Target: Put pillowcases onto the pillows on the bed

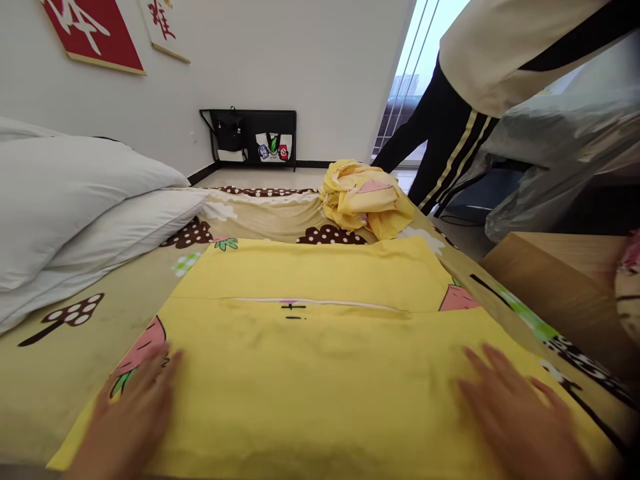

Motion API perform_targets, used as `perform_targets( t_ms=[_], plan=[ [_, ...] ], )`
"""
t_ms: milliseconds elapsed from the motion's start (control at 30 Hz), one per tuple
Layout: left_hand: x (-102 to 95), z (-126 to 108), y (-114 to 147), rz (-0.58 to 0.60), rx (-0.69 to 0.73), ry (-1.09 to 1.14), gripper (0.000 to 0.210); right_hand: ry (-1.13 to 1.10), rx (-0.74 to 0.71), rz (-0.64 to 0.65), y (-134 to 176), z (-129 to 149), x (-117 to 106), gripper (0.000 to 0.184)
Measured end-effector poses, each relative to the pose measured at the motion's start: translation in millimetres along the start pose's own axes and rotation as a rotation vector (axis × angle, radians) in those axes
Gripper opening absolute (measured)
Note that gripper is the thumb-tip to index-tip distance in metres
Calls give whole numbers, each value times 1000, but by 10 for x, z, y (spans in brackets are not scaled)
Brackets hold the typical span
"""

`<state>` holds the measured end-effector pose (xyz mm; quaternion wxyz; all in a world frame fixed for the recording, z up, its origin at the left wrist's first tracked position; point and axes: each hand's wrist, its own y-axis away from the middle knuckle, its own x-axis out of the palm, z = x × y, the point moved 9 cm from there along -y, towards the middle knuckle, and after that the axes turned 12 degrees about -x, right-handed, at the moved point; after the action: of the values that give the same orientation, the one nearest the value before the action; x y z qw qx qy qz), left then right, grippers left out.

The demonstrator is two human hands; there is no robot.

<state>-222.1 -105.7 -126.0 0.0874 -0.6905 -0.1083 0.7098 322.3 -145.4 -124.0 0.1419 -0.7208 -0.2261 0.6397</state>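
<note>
A yellow pillowcase (320, 373) with pink fruit prints lies spread flat on the bed, a slit-like opening running across it with a white edge showing inside. My left hand (131, 410) rests over its left side, palm down, fingers stretched out beside a printed fruit. Over the right side, my right hand (517, 413) is also palm down with fingers spread. Both hands are blurred by motion and hold nothing. Light creases show in the cloth between them.
A bunched yellow cloth (367, 197) sits at the bed's far edge. White pillows (75, 200) are stacked at left on the patterned sheet (45, 373). A co-worker (450, 120) in dark striped trousers bends at the far right. A wooden cabinet (565, 267) stands beside the bed.
</note>
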Motion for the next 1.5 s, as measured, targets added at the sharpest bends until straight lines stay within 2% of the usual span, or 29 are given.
perform_targets(
  t_ms=[67,133,200,233,267,300,333,400,467,500,533,567,600,633,700,767,833,900,933,967,1033,1100,1167,1200,1267,1300,1367,1433,1500],
  plan=[
    [-100,-818,-113,33,160,27,65,-126,-109,-5,-416,880,-126,52],
    [-110,-1670,-216,128,349,97,63,-318,-312,163,-768,1812,-63,55],
    [-26,-2134,-332,244,396,142,58,-437,-350,354,-938,2281,99,58],
    [42,-2170,-376,294,383,149,55,-468,-350,420,-950,2324,184,59],
    [113,-2058,-410,325,340,147,54,-470,-322,466,-917,2222,270,60],
    [179,-1816,-423,333,283,141,55,-449,-279,486,-842,2001,343,61],
    [224,-1436,-429,303,183,128,56,-402,-222,477,-733,1680,390,62],
    [289,-461,-355,219,-38,77,58,-248,-53,424,-429,854,405,64],
    [316,464,-197,154,-203,15,61,-66,83,319,-118,80,280,65],
    [318,794,-120,145,-243,-11,63,-31,114,299,4,-192,233,66],
    [280,1012,-69,119,-276,-31,65,-11,138,293,83,-384,193,68],
    [218,1084,-51,95,-280,-53,67,-4,149,288,104,-479,154,71],
    [128,1004,-69,66,-258,-68,68,-6,144,280,61,-469,111,73],
    [13,784,-123,27,-220,-75,68,-18,119,264,-44,-350,59,75],
    [-190,-30,-297,-6,-55,-40,64,-78,0,225,-405,191,-53,72],
    [-294,-1057,-480,24,153,43,57,-259,-222,267,-826,1027,-79,63],
    [-247,-1921,-617,112,321,108,55,-413,-400,360,-1151,1783,-16,57],
    [-83,-2336,-700,210,394,146,53,-479,-452,440,-1315,2150,149,58],
    [22,-2342,-713,255,404,160,53,-487,-457,479,-1310,2173,262,59],
    [128,-2209,-709,292,395,167,53,-477,-440,506,-1250,2077,373,60],
    [307,-1573,-656,318,306,160,55,-417,-363,518,-989,1598,536,61],
    [396,-587,-569,268,92,112,56,-310,-208,481,-630,855,576,61],
    [364,345,-433,174,-108,52,58,-150,-103,404,-329,153,471,63],
    [336,623,-367,158,-119,30,57,-98,-77,391,-241,-107,418,65],
    [168,790,-351,72,-96,3,61,-46,-56,395,-272,-380,340,66],
    [55,666,-411,27,-64,6,63,-49,-65,394,-402,-373,314,66],
    [-100,31,-655,42,63,40,64,-102,-113,362,-845,-80,293,64],
    [-138,-845,-1020,135,166,70,58,-236,-220,355,-1388,534,375,60],
    [-40,-1707,-1399,251,244,106,55,-384,-323,377,-1878,1241,550,55]
  ],
)
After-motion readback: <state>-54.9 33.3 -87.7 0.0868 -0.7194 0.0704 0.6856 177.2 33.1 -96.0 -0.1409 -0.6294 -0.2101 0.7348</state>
